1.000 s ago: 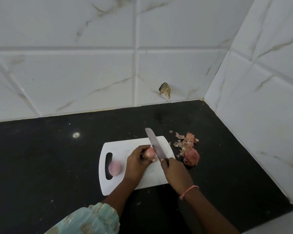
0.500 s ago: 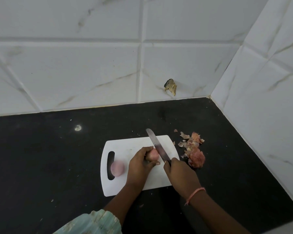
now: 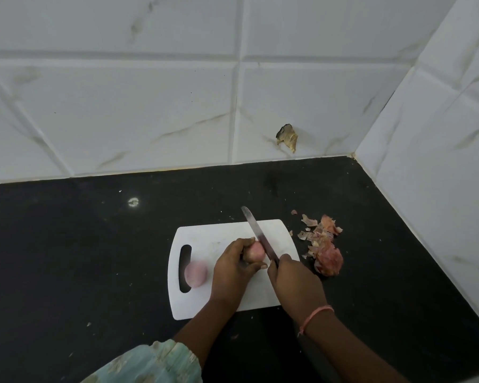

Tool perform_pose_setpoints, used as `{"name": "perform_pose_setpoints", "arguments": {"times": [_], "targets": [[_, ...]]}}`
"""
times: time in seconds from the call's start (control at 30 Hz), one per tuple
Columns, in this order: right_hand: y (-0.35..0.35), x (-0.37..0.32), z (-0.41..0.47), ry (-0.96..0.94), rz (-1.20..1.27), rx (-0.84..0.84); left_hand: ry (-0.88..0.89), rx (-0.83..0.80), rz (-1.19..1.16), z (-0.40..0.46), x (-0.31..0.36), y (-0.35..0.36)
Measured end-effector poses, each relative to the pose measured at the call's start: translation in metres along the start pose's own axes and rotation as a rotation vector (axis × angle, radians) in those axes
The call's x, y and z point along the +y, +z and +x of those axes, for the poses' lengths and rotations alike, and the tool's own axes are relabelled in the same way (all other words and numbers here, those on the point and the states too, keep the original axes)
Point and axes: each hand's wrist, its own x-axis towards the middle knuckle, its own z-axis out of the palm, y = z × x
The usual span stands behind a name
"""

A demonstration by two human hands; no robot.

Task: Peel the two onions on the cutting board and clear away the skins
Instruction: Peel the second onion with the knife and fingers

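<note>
Onion [image 3: 255,250] in left hand [image 3: 233,269], knife [image 3: 257,235] alongside

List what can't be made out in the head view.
- Knife handle: hidden inside the right hand.
- Held onion: mostly covered by the left hand; peel state unclear.
- Blade contact with the onion: too small to tell.
- Skins: count blurred.

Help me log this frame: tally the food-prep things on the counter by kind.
Onions: 2, one in the left hand at, one lying at
Knife: 1, in the right hand
Cutting board: 1
Skin pile: 1
Total: 5
</note>
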Motion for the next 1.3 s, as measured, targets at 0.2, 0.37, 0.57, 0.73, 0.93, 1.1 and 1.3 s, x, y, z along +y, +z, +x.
{"name": "perform_pose_setpoints", "arguments": {"times": [0.2,0.37,0.57,0.73,0.93,1.1,1.3], "targets": [[0.0,0.0,0.001,-0.007,-0.018,0.039,0.026,0.005,0.004,-0.002,0.004,-0.001],[0.005,0.0,0.004,0.005,0.082,-0.009,0.057,0.003,0.005,-0.003,0.002,-0.001],[0.032,0.001,-0.007,0.107,0.134,-0.014,0.067,0.019,-0.009,-0.001,-0.001,-0.002],[0.036,-0.005,-0.008,0.146,0.137,0.001,0.09,0.039,-0.047,-0.002,-0.004,-0.001],[0.035,-0.006,-0.01,0.153,0.146,0.015,0.058,0.147,-0.169,-0.004,-0.007,-0.001],[0.034,-0.006,-0.011,0.154,0.162,-0.007,0.041,0.121,-0.186,-0.006,-0.001,-0.001],[0.031,-0.001,-0.011,0.124,0.138,-0.017,0.025,0.128,-0.181,-0.005,-0.004,0.0]]}}
